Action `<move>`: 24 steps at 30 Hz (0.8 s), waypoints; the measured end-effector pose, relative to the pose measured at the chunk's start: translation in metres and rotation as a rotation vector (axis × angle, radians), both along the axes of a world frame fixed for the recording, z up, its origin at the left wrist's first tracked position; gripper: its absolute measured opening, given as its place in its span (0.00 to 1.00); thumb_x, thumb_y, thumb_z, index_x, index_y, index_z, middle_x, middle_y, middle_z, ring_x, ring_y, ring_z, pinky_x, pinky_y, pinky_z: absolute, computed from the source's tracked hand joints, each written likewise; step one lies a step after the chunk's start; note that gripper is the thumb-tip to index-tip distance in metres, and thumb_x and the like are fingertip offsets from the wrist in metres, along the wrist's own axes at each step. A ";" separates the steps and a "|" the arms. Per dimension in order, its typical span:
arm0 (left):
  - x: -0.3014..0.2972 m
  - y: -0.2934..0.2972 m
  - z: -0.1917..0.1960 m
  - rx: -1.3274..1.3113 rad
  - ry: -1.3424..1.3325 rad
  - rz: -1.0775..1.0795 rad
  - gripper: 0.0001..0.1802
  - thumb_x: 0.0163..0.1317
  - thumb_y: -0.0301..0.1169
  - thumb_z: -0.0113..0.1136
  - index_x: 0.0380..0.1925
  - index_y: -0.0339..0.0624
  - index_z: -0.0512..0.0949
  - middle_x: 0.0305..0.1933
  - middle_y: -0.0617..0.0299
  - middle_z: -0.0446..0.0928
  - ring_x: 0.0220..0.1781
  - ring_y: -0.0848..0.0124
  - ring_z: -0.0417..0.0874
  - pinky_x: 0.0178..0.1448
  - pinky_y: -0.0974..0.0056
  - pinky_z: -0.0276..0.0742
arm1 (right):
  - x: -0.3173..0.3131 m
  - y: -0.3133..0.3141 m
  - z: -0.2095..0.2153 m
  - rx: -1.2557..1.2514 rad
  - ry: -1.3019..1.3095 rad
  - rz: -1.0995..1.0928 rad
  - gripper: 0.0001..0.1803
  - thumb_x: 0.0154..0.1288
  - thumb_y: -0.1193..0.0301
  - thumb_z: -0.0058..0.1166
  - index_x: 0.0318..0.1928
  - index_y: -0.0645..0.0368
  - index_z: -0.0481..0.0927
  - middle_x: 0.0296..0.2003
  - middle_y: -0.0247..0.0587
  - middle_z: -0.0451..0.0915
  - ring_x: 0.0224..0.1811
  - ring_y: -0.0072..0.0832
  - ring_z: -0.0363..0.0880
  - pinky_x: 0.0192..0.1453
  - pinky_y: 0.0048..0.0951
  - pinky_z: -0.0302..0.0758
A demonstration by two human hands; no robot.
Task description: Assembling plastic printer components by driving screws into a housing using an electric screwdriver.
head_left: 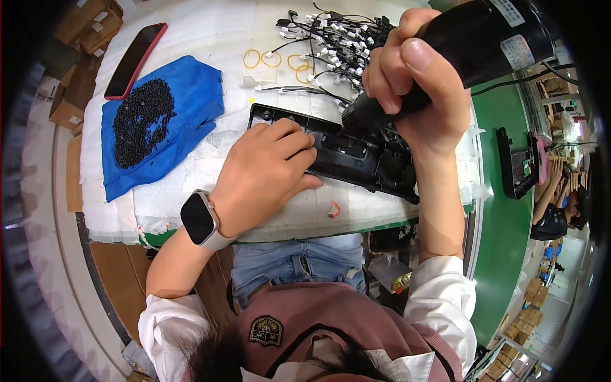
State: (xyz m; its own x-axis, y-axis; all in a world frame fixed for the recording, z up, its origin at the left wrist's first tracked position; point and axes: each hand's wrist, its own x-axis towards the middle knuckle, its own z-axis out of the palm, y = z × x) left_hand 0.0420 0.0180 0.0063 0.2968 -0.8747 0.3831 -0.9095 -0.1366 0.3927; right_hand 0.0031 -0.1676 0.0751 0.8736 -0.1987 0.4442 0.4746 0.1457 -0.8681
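A long black plastic housing [344, 149] lies open side up on the padded white table. My left hand [267, 165], wearing a watch, is closed over the housing's left end, fingers curled at its rim. Held in my right hand [420, 83] is a black electric screwdriver [487, 38], tilted so that its nose points down into the middle of the housing. The screwdriver's tip and any screw under it are hidden. Left of my left hand, a blue cloth [197, 95] carries a heap of small black screws [143, 121].
Black cables with white connectors [344, 48] pile up behind the housing, beside yellow rubber bands [252, 58]. A phone in a red case [135, 60] lies far left. On the green surface at right sits another black housing [517, 162]; a person [560, 213] is beyond.
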 end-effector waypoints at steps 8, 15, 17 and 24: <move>-0.002 -0.001 -0.002 -0.018 0.011 0.005 0.19 0.43 0.35 0.69 0.33 0.35 0.80 0.41 0.58 0.78 0.47 0.59 0.77 0.47 0.59 0.75 | -0.005 0.015 0.001 0.289 0.089 -0.094 0.15 0.53 0.75 0.59 0.38 0.64 0.67 0.18 0.38 0.64 0.12 0.24 0.62 0.14 0.25 0.64; -0.003 -0.001 -0.003 -0.046 0.020 0.012 0.17 0.43 0.34 0.69 0.32 0.35 0.80 0.39 0.58 0.78 0.45 0.60 0.77 0.44 0.60 0.76 | -0.004 0.015 0.004 0.220 0.132 -0.125 0.15 0.53 0.74 0.59 0.36 0.64 0.67 0.13 0.37 0.64 0.10 0.24 0.62 0.14 0.23 0.63; -0.002 -0.002 -0.002 -0.038 0.026 0.011 0.16 0.43 0.33 0.69 0.32 0.35 0.80 0.38 0.58 0.78 0.43 0.60 0.77 0.43 0.60 0.76 | -0.002 0.007 0.008 0.073 0.231 -0.074 0.13 0.54 0.73 0.60 0.33 0.63 0.68 0.13 0.37 0.65 0.10 0.24 0.63 0.15 0.22 0.62; -0.001 -0.002 -0.006 -0.046 0.038 0.021 0.13 0.47 0.34 0.67 0.29 0.38 0.79 0.36 0.61 0.76 0.38 0.63 0.77 0.40 0.61 0.74 | 0.010 0.003 0.003 -0.080 0.089 0.032 0.10 0.58 0.69 0.54 0.34 0.62 0.70 0.14 0.31 0.63 0.11 0.20 0.61 0.17 0.22 0.59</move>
